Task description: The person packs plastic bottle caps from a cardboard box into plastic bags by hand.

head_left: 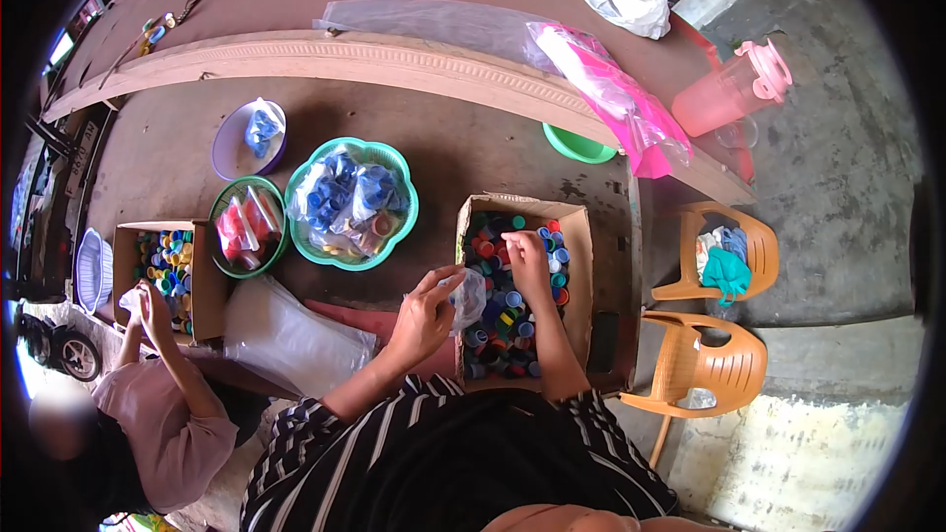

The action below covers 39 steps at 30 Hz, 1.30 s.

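Near the left wall of a cardboard box (576,227), my left hand (424,320) has its fingers closed on a clear plastic bag (469,298). The bag hangs beside the fingers, over the box's left edge. My right hand (527,261) is above the bottle caps (510,320) inside the box, with fingers bent together. Whatever its fingertips hold, if anything, is too small to make out. The caps are blue, red, green, white and black. A stack of clear plastic bags (286,335) lies to the left of my left hand.
A teal basket (404,163) holds bagged blue caps. Near it are a green basket (281,256) of bagged red caps and a purple bowl (222,148). At left, another person (163,414) holds plastic by a second cap box (209,276). Orange chairs (680,365) stand right.
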Available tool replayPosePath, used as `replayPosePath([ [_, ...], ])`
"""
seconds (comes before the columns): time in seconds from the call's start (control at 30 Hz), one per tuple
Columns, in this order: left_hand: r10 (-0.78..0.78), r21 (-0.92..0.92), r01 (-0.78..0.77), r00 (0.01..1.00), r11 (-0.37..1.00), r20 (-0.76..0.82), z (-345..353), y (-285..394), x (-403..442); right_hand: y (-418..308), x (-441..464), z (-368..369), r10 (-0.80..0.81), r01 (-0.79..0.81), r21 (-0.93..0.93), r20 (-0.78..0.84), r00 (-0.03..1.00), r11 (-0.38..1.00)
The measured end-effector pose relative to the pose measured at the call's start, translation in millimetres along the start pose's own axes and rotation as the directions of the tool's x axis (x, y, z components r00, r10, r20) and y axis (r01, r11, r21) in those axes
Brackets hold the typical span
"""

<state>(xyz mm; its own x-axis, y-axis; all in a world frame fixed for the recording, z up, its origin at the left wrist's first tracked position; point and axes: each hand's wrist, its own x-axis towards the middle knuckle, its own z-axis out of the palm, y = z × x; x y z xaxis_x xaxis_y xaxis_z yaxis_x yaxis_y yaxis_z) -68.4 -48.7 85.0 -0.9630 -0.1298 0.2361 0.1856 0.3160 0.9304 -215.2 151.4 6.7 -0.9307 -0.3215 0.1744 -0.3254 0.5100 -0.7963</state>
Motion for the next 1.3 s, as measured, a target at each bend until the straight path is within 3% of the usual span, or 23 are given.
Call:
replayPosePath([
  [0.07,-0.010,-0.011,0.010,1.000,1.000,-0.002,-3,3,-3,57,14,21,-0.069,0.073,-0.329,0.022,0.997,0.942],
  [0.17,-0.001,-0.002,0.001,1.000,1.000,-0.016,-5,5,-5,69,21,40,0.033,0.085,-0.769,0.137,0.990,0.633],
  [0.27,-0.016,0.001,0.016,1.000,1.000,-0.015,-6,6,-9,69,20,42,0.012,0.052,-0.719,0.084,0.996,0.693],
  [0.33,-0.029,0.003,0.029,1.000,1.000,-0.011,-6,6,-12,43,14,28,-0.036,0.036,-0.458,0.011,0.999,0.888],
  [0.4,-0.034,0.006,0.034,0.999,0.999,-0.006,-4,8,-15,29,6,12,-0.035,0.029,-0.090,-0.058,0.998,0.996],
  [0.43,-0.040,0.003,0.040,0.999,0.999,-0.007,-3,9,-16,-7,-6,1,0.006,0.002,0.058,-0.130,0.992,0.998],
  [0.6,0.024,0.013,-0.023,0.999,1.000,-0.029,4,10,-18,-98,-81,-16,-0.218,0.319,0.312,-0.318,0.923,0.895],
  [0.67,-0.007,-0.002,0.007,1.000,1.000,-0.010,6,12,-23,-128,-94,-33,-0.375,0.374,0.018,0.022,0.927,0.927],
  [0.73,-0.001,0.018,0.001,1.000,1.000,-0.009,4,14,-26,-129,-100,-34,-0.356,0.357,0.046,-0.017,0.934,0.933],
  [0.77,0.084,0.075,-0.081,0.996,0.994,-0.032,2,13,-29,-122,-99,-34,-0.302,0.308,0.065,-0.093,0.949,0.949],
  [0.8,0.062,0.069,-0.060,0.998,0.996,-0.028,0,14,-34,-107,-96,-32,-0.247,0.264,0.090,-0.165,0.955,0.960],
  [0.83,0.039,0.063,-0.038,0.999,0.997,-0.024,-4,16,-39,-80,-95,-25,-0.075,0.120,0.207,-0.212,0.974,0.971],
  [0.87,0.017,0.058,-0.015,1.000,0.998,-0.020,-8,18,-44,-69,-92,-27,0.027,0.004,0.139,-0.219,0.975,0.990],
  [0.93,0.019,0.073,-0.016,0.999,0.997,-0.048,-13,22,-55,-16,-91,-19,0.071,-0.070,0.016,-0.118,0.990,0.997],
  [1.03,0.038,0.110,-0.029,0.996,0.993,-0.083,-19,23,-68,10,-103,-3,-0.158,0.151,-0.213,-0.017,0.987,0.965],
  [1.17,0.109,0.161,-0.091,0.989,0.983,-0.105,-23,15,-83,19,-119,21,-0.079,0.122,-0.589,0.099,0.992,0.799],
  [1.3,0.064,0.111,-0.054,0.994,0.992,-0.092,-22,20,-88,23,-111,14,0.093,-0.001,-0.569,0.133,0.987,0.823],
])
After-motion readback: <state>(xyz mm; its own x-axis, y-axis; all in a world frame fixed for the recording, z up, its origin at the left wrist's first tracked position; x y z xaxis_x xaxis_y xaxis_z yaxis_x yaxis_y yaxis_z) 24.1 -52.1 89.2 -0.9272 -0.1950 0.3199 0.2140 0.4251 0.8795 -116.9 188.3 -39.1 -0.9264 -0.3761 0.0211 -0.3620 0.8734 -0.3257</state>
